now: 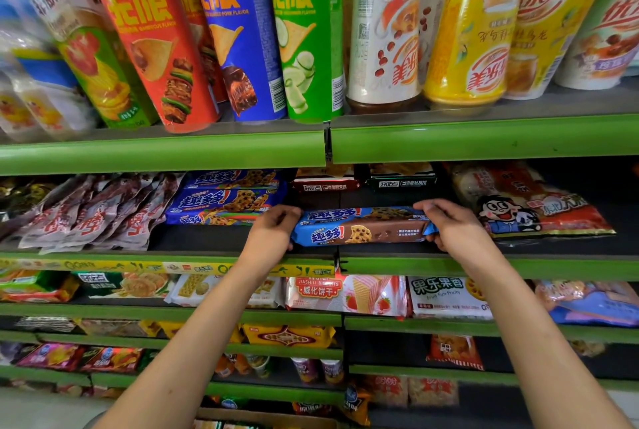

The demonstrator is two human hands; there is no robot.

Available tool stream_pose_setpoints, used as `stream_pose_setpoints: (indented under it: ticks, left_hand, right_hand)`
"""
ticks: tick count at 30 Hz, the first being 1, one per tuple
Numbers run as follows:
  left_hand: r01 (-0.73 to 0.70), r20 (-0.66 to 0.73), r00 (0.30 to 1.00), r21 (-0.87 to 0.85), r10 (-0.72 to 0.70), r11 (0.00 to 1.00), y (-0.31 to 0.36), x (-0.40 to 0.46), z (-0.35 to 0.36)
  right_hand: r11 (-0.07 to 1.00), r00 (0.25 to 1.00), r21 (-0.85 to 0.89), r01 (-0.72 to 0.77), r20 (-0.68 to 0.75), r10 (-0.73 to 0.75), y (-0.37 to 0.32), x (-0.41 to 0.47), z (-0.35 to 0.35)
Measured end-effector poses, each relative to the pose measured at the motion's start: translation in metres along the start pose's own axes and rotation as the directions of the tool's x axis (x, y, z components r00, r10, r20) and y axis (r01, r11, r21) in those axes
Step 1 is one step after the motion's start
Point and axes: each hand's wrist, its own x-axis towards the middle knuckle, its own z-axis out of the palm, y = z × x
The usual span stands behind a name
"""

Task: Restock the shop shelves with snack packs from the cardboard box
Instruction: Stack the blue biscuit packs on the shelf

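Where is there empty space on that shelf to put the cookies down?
Bare dark shelf lies behind the cookie pack held by the left hand and right hand, between the blue cookie stack and the cartoon bag. Left, the maroon packets crowd it.

crisp tubes [193,48]: 5 | drink cups [466,34]: 5 | blue cookie packs [359,226]: 4 | hands [273,231]: 2

We read 趣多多 on the blue cookie pack [359,226] and again on the stacked blue packs [224,202] to its left. The wafer pack [345,293] says "JIASHILI BISCUITS" and 威化饼干, the white pack [449,297] beside it 果乐果香 "Fruit Fun Fruity". On the top shelf the red chip tube [152,37] shows 乐事 and 无限, the yellow cup [470,31] 优乐美 upside down.
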Motion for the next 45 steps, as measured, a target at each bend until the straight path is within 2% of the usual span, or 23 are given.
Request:
stream_pose_setpoints:
  ticks: [12, 19, 22, 27, 31, 34, 37, 41, 43, 45]
  left_hand:
    - [-0.065, 0.061, 0.996, -0.034, 0.067, 0.997, 0.003, -0.005, -0.001]
    - [-0.146, 0.099, 0.986, 0.111, 0.135, 0.983, 0.015, -0.011, -0.025]
    - [-0.164, 0.049, 0.986, 0.137, 0.159, 0.977, 0.018, -0.012, -0.054]
    - [-0.171, -0.09, 0.979, 0.135, 0.184, 0.976, 0.01, -0.015, -0.125]
    - [-0.13, -0.166, 0.971, 0.241, 0.172, 0.962, -0.006, -0.021, -0.178]
    - [-0.044, -0.191, 0.975, 0.337, 0.114, 0.94, -0.028, -0.017, -0.205]
    - [0.008, -0.169, 0.983, 0.462, 0.079, 0.887, -0.041, -0.012, -0.214]
    - [-0.158, -0.092, 0.943, 0.722, 0.32, 0.673, -0.037, -0.009, -0.212]
    - [-0.239, 0.049, 0.946, 0.775, 0.321, 0.585, -0.038, -0.009, -0.204]
    - [-0.305, 0.205, 0.948, 0.8, 0.242, 0.517, -0.042, -0.006, -0.196]
  right_hand:
    - [0.978, 0.981, -0.178, 0.108, 0.176, -0.077, -0.004, -0.011, -0.003]
    - [0.968, 0.971, -0.137, 0.21, 0.149, -0.189, -0.019, -0.015, 0.006]
    - [0.948, 0.947, -0.125, 0.292, 0.177, -0.268, -0.035, -0.022, 0.024]
    - [0.912, 0.878, -0.123, 0.392, 0.346, -0.331, -0.062, -0.041, 0.078]
    - [0.882, 0.832, -0.149, 0.446, 0.431, -0.348, -0.07, -0.054, 0.132]
    - [0.852, 0.798, -0.187, 0.49, 0.489, -0.352, -0.072, -0.057, 0.167]
    - [0.798, 0.795, -0.306, 0.519, 0.516, -0.319, -0.072, -0.055, 0.192]
    - [0.735, 0.838, -0.459, 0.499, 0.47, -0.276, -0.075, -0.049, 0.201]
    - [0.696, 0.842, -0.506, 0.51, 0.457, -0.286, -0.074, -0.049, 0.203]
    - [0.687, 0.853, -0.525, 0.502, 0.433, -0.292, -0.071, -0.049, 0.204]
